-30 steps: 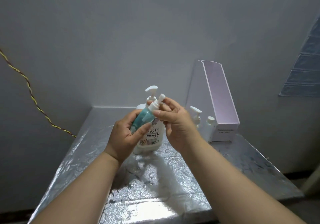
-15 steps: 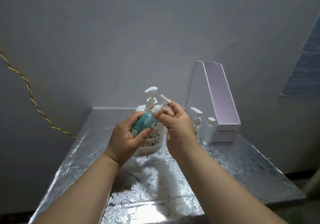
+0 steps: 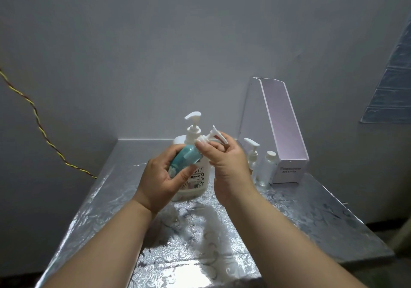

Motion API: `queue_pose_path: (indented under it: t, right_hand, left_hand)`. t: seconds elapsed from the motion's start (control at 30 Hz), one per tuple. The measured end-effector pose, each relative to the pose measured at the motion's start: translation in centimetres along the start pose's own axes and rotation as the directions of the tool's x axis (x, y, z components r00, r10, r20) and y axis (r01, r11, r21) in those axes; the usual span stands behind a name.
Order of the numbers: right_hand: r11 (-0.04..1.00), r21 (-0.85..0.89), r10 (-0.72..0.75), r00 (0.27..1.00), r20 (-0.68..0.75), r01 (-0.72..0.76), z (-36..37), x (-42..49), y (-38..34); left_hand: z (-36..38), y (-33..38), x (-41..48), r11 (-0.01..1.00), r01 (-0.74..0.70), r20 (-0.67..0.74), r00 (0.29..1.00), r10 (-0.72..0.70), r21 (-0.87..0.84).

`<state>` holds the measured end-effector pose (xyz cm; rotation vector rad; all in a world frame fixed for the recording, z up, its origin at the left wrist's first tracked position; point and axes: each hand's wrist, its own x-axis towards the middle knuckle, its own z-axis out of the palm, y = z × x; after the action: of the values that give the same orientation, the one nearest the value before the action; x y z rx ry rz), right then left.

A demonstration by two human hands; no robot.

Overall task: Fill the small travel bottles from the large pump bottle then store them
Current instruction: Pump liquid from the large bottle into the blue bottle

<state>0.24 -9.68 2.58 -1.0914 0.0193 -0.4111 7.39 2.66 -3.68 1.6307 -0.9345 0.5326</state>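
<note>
My left hand [image 3: 161,182] grips a small teal travel bottle [image 3: 185,157], tilted with its neck up and to the right. My right hand [image 3: 224,165] pinches that bottle's white pump cap [image 3: 209,135] at the neck. Behind both hands stands the large white pump bottle [image 3: 195,176], upright, its lower body partly hidden by my left hand. Two more small bottles stand to the right: a clear one with a white pump [image 3: 252,154] and a clear one with a white screw cap [image 3: 268,167].
A tall pale pink box [image 3: 287,145] leans against the wall at the back right, beside the small bottles. The table [image 3: 200,243] has a shiny silver patterned cover. A yellow twisted cord [image 3: 37,120] hangs along the left wall.
The teal bottle has tilted further to the right, and my right hand's fingers have shifted around its pump cap. The large bottle and the other small bottles have stayed put.
</note>
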Motion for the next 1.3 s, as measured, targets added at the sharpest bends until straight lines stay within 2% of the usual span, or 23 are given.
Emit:
queue_pose_path:
  t: [0.23,0.63,0.87,0.93,0.97,1.0,1.07,1.13,1.17,1.23,1.3]
  right_hand:
    - [0.999,-0.040,0.034,0.997,-0.066,-0.037,0.4,-0.4,-0.3]
    - [0.995,0.066,-0.065,0.990,-0.123,0.074,-0.5,0.3,-1.7]
    - [0.986,-0.128,-0.129,0.979,-0.160,0.109,-1.9,1.1,-2.4]
    - [0.946,-0.316,-0.127,0.981,-0.147,0.075,-2.4,1.1,-2.8]
    - [0.881,-0.473,-0.110,0.984,-0.140,0.032,-2.6,1.2,-2.8]
    - [0.762,-0.648,-0.090,0.987,-0.133,-0.018,-3.0,1.3,-2.8]
    - [0.431,-0.900,-0.037,0.995,-0.089,-0.064,-3.7,1.4,-2.4]
    - [0.153,-0.987,0.047,0.998,-0.049,-0.055,-4.2,1.3,-1.5]
    - [0.047,-0.998,0.082,0.996,-0.042,-0.046,-4.3,1.3,-0.9]
    - [-0.099,-0.995,0.119,0.992,-0.038,-0.026,-4.7,1.1,0.4]
    - [-0.182,-0.983,0.132,0.991,-0.034,-0.010,-5.0,1.1,1.5]
  left_hand:
    - [0.1,0.0,0.0,1.000,-0.007,0.004,1.000,0.007,0.016]
    - [-0.1,0.1,0.0,0.998,0.035,-0.035,0.999,-0.037,-0.052]
    - [-0.2,-0.6,0.1,0.985,0.092,-0.129,0.985,-0.111,-0.148]
    - [-0.2,-0.8,0.1,0.983,0.100,-0.156,0.980,-0.124,-0.151]
    - [-0.3,-0.9,0.1,0.984,0.102,-0.170,0.977,-0.127,-0.148]
    - [-0.3,-1.0,0.1,0.985,0.101,-0.181,0.975,-0.126,-0.143]
    - [-0.3,-1.0,0.1,0.987,0.092,-0.196,0.974,-0.117,-0.129]
    - [-0.3,-1.0,0.1,0.990,0.084,-0.213,0.971,-0.107,-0.115]
    - [-0.3,-1.0,0.2,0.990,0.086,-0.222,0.969,-0.109,-0.112]
    - [-0.3,-1.1,0.1,0.988,0.102,-0.235,0.964,-0.127,-0.117]
    - [-0.3,-1.3,0.1,0.983,0.125,-0.240,0.958,-0.155,-0.134]
